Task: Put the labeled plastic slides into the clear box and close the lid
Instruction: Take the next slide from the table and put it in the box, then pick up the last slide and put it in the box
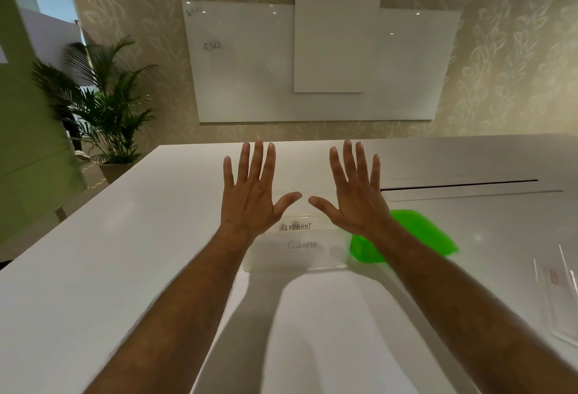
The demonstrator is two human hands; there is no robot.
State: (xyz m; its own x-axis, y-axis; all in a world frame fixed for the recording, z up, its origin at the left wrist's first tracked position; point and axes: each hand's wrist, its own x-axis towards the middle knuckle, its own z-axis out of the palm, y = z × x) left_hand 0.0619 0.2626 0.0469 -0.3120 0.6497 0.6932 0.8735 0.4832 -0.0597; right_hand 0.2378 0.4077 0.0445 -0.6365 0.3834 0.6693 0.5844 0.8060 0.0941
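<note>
Both hands, left (250,196) and right (359,198), are held spread and empty above the labelled slides (297,237) on the white worktop (125,253), the green lid (419,231) beside them; nothing is yet gripped, and a first pickup appears due.

My left hand (250,193) and right hand (356,196) above tabletop (125,237), side by side, fingers (258,159) spread, thumbs near, not touching. Clear box (297,253) on tabletop just below and between my hands, my wrists over its near corners. Two labeled slides (296,226) at box; in or on it, cannot tell. Lid (416,231) just right of box, partly under my right forearm. More slides (560,287) well right of box, at tabletop edge. Whiteboard (244,74) on wall behind box. Plant (103,106) far left behind box, beyond tabletop.
</note>
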